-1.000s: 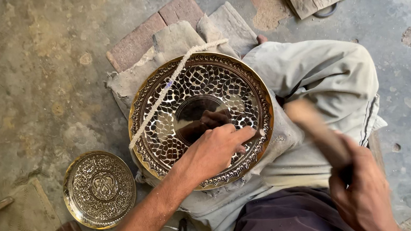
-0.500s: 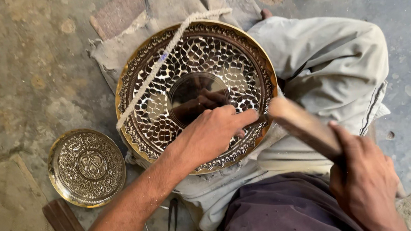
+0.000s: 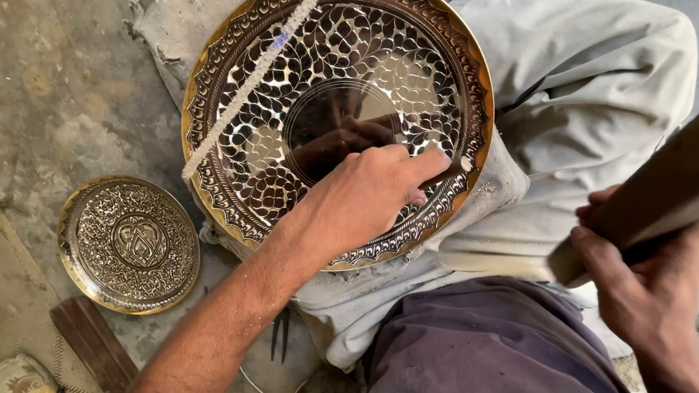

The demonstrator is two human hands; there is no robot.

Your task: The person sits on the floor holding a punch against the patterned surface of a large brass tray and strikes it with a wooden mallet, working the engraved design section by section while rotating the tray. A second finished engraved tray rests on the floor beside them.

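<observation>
A large round brass tray [image 3: 330,72] with an engraved leaf pattern and a polished centre rests on my lap, over my pale trousers. My left hand [image 3: 366,195] lies on its lower right part, fingers closed on a small metal chisel [image 3: 453,171] whose tip meets the rim band. My right hand [image 3: 648,280] grips a thick wooden mallet [image 3: 677,185], raised at the right, apart from the tray. A frayed white cord [image 3: 251,83] runs diagonally across the tray's upper left.
A smaller engraved brass plate [image 3: 128,244] lies on the concrete floor at the left. Beside it are a dark wooden strip [image 3: 93,349], a patterned cushion [image 3: 8,386] and some thin metal tools [image 3: 280,333]. A grey cloth [image 3: 158,28] lies under the tray.
The view has closed in on the tray. My right hand has lifted the mallet up and to the right. My left hand stays on the tray with the chisel.
</observation>
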